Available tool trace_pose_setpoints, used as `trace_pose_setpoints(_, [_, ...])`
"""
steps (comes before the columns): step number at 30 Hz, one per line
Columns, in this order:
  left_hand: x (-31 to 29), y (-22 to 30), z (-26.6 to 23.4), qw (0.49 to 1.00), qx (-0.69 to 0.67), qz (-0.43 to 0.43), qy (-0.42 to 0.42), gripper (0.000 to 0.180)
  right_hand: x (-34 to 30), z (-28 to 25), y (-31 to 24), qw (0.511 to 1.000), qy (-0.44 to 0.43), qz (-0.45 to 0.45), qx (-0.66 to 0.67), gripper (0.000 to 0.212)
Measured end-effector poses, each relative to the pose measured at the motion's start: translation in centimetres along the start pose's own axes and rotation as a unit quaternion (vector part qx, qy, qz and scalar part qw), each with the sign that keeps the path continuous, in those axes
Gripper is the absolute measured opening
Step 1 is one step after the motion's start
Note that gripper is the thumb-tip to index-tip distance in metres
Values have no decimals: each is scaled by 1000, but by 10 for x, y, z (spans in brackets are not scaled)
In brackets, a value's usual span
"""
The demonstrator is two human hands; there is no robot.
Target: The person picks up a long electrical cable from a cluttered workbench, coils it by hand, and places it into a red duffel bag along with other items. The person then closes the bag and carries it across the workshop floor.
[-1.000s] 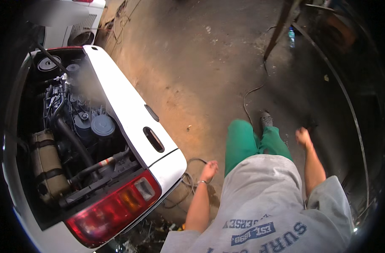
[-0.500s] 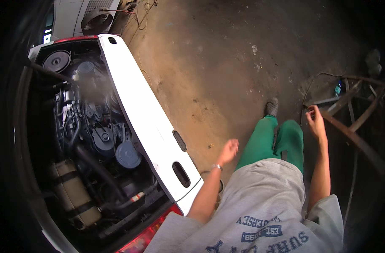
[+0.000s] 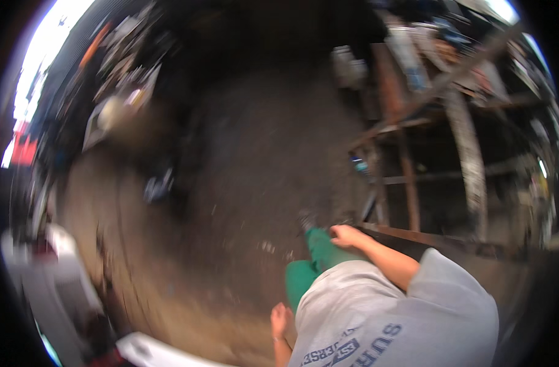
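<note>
Right hand [image 3: 345,236] near rusty frame [image 3: 409,196]; could knock or scrape it if it swings wide. Left hand [image 3: 280,320] beside green trousers [image 3: 323,249]. Both hands' fingers: blurred, can't tell.

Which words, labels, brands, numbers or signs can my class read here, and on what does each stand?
Shirt: blue lettering and a blue block with print, partly legible; I won't copy the wording.
Rack: blurred, no readable text.
Red patch, far left: too blurred to tell whether it bears writing.
</note>
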State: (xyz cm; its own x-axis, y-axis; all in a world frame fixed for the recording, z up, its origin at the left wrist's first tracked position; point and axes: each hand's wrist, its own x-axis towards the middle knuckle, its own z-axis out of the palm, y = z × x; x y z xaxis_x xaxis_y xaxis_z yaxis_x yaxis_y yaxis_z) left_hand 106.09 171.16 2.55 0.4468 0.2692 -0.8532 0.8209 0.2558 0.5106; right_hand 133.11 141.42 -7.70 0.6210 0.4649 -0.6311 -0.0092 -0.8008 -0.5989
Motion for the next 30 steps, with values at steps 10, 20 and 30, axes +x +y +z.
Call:
trace_pose_setpoints(10, [248, 360, 56, 926, 287, 52, -239, 29, 95, -147, -126, 987, 120, 40, 95, 25])
trace_pose_setpoints(20, [421, 673, 85, 872, 399, 59, -279, 28, 141, -137, -67, 811, 408, 298, 294, 32])
trace_pose_setpoints(30, [560, 897, 275, 746, 585, 18, -318, 67, 237, -10, -154, 605, 195, 585, 503, 36])
